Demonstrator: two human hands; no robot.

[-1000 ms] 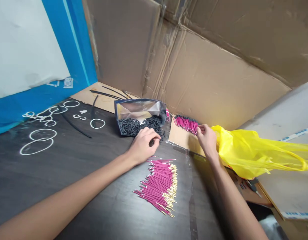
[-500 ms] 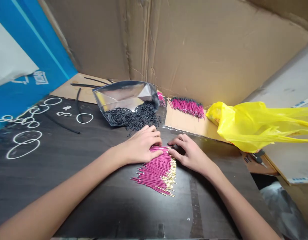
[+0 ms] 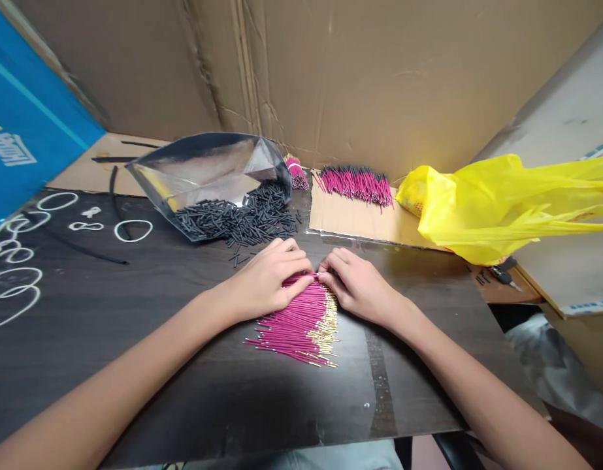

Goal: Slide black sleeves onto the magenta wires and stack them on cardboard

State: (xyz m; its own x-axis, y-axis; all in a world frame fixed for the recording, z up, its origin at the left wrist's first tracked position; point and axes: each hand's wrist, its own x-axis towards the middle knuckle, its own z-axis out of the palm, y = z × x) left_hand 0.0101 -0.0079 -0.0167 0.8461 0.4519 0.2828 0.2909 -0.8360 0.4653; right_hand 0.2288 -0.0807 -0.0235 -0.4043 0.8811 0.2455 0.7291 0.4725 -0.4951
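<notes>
A fanned pile of magenta wires (image 3: pixel 291 320) with gold pin ends on the right lies on the dark table. At the pile's top edge my left hand (image 3: pixel 274 277) is closed, thumb and fingers pinching a magenta wire. My right hand (image 3: pixel 355 281) faces it, its thumb and fingertips pinched at the gold-tipped end of that same wire. The fingers partly hide the wire. Behind my left hand, short black tube pieces (image 3: pixel 223 219) spill from a clear-fronted bag (image 3: pixel 198 166) onto the table.
Magenta wires with black ends (image 3: pixel 357 185) lie on a cardboard piece (image 3: pixel 345 219). A banded wire bundle (image 3: pixel 296 172) stands beside the bag. White rubber bands (image 3: pixel 133 230) are scattered left. A yellow plastic bag (image 3: pixel 468 202) and keys (image 3: pixel 504 275) lie right. Cardboard walls (image 3: pixel 379 78) rise behind.
My right hand has moved left to meet my left hand, and its fingers have closed on the wire's end. The head view has shifted, moving the background left and up.
</notes>
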